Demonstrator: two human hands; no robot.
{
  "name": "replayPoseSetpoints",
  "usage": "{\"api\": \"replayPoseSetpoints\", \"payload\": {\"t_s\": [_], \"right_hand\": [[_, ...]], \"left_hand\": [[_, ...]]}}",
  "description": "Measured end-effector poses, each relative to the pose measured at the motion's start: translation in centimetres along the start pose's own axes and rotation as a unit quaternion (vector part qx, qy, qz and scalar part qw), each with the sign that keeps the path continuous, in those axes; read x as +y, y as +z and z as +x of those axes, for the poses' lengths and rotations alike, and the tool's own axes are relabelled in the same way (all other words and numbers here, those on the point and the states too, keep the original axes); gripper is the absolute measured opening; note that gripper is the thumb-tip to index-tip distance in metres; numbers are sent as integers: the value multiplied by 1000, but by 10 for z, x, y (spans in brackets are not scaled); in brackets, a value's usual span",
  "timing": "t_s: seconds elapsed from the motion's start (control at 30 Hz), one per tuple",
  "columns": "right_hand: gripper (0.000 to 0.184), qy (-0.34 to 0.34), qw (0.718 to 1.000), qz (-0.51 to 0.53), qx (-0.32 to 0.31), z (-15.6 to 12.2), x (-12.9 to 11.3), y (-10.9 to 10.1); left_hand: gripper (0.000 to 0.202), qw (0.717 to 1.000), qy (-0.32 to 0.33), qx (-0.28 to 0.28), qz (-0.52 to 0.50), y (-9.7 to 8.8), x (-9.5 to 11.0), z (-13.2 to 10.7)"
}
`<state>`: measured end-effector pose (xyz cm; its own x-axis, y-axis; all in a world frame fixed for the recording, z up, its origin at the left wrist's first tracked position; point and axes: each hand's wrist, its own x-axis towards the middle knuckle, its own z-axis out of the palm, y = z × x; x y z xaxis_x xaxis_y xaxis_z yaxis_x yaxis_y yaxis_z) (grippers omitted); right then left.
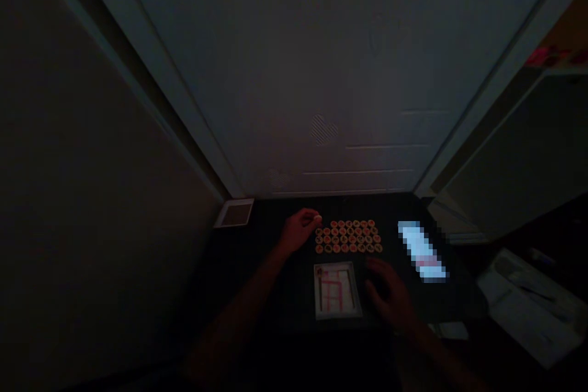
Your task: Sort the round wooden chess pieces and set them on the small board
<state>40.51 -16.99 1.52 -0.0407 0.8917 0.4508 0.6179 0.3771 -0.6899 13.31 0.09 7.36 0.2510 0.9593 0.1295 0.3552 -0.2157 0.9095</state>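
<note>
At the left of the frame, very dark wall, with edges hard to make out. Left of centre, on the dark table point(266, 211), one flat white-bordered piece point(235, 213) with a brown middle, too dim to identify. Then, near the centre, the left hand point(299, 228), with thumb and fingertips clamped on one small round disc point(318, 218), partly covered by the fingers; forearm fading into darkness at the bottom. Just right of this hand, in four rows, the other discs point(344, 239): as well as can be counted, six in the top row and eight in each of the three lower rows, thirty in total; small marks on the faces, too small to read. Below the rows, at lower centre, one pale shallow box point(339, 291) with pink lines inside, contents unclear. Just right of the box, the right hand point(388, 294), with thumb and fingers apart; contact with the table not possible to tell, forearm cut off by the bottom edge. Farther right, one bright slanted panel point(421, 251), blurred into blocks; below it, one pale flat item point(452, 331), dim. At lower right, a whitish bulky object point(528, 312), with details lost in shadow.
</note>
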Motion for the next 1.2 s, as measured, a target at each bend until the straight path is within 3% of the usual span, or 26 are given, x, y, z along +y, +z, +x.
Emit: {"api": "replayPoseSetpoints", "payload": {"t_s": [0.13, 0.23, 0.37, 0.57, 0.77, 0.97, 1.2], "right_hand": [[45, -40, 999, 6, -2, 14, -18, 1], [42, -91, 996, 18, -15, 25, -31, 1], [38, -143, 988, 23, -44, 30, -42, 4], [43, -183, 979, 34, -87, 24, -51, 7], [44, -213, 974, 40, -64, 22, -68, 3], [38, -210, 971, 63, -92, 25, -76, 3], [25, -180, 975, 91, -89, 25, -82, 7]], "left_hand": [[34, 995, -17, -70, -62, 17, 34, -45], [37, 972, -88, -134, -170, 29, 51, -78], [38, 949, -140, -136, -249, 39, 56, -104], [33, 944, -151, -127, -265, 34, 50, -117], [28, 950, -137, -110, -256, 34, 67, -132], [28, 943, -154, -57, -288, 39, 71, -142], [28, 953, -186, -39, -238, 31, 70, -149]]}}
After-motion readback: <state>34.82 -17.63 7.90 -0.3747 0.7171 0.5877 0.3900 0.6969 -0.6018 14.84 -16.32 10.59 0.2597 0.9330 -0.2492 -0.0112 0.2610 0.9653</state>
